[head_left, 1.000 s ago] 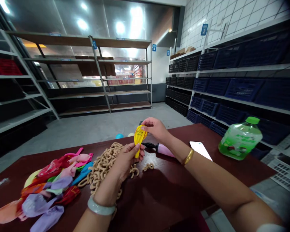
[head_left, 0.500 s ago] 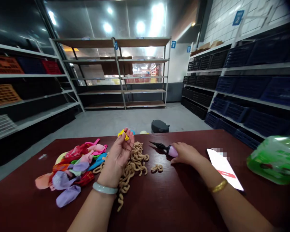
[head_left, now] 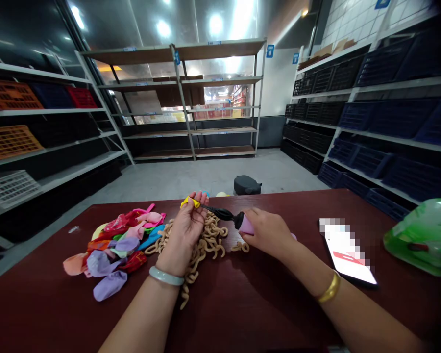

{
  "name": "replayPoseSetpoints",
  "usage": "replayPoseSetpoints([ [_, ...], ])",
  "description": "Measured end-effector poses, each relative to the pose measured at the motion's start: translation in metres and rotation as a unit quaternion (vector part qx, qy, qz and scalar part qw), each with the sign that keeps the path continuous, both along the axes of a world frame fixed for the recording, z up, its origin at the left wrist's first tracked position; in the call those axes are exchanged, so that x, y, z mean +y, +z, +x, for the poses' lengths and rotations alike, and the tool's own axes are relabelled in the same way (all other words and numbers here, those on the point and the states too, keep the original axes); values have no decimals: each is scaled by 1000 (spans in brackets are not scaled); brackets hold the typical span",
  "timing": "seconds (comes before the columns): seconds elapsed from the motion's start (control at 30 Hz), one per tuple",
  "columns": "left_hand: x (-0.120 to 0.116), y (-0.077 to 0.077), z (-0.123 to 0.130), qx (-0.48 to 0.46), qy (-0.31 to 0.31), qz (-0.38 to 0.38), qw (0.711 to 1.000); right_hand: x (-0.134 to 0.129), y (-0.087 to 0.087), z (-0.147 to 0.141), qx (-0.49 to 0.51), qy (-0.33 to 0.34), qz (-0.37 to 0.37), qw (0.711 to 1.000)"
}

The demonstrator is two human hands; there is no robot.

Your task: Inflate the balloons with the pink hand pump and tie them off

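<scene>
My left hand [head_left: 191, 220] is palm up and pinches a small yellow piece [head_left: 191, 202], perhaps a balloon. My right hand [head_left: 266, 230] is wrapped round the lilac handle of a tool with a black tapered tip [head_left: 222, 213]. The thin end of that tip meets the yellow piece at my left fingers. Under and beside my left hand lies a pile of tan curly pieces [head_left: 209, 240], with a few apart [head_left: 240, 246] to the right. A heap of coloured limp pieces [head_left: 123, 244] rests left of my left wrist.
A lit phone [head_left: 347, 255] lies on the dark red table [head_left: 242, 314], right of my right hand. Farther right is a green plastic bag [head_left: 422, 240]. Beyond the table, a dark object [head_left: 247, 185] sits on the floor, with shelving [head_left: 220, 81] behind.
My right hand has lifted the lilac-handled tool and moved it left, bringing its tip to the yellow piece. My left hand still holds that piece. The view has shifted slightly.
</scene>
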State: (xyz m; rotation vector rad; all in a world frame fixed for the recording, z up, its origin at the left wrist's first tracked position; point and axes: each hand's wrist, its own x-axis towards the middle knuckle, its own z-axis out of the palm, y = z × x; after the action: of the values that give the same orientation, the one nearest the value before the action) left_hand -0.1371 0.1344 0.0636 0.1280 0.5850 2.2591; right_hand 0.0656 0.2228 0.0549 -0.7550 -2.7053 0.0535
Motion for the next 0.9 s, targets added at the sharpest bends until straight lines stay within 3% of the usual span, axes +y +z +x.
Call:
replayPoseSetpoints([
  [0.23, 1, -1, 13, 29, -13, -7, 999, 0, 1, 0, -8, -10, 0, 1000],
  [0.6, 7, -13, 30, 158, -20, 0, 987, -1, 1, -1, 2, -12, -15, 1000],
  [0.9, 0, -7, 27, 187, -13, -3, 982, 0, -2, -1, 19, 1, -14, 1000],
])
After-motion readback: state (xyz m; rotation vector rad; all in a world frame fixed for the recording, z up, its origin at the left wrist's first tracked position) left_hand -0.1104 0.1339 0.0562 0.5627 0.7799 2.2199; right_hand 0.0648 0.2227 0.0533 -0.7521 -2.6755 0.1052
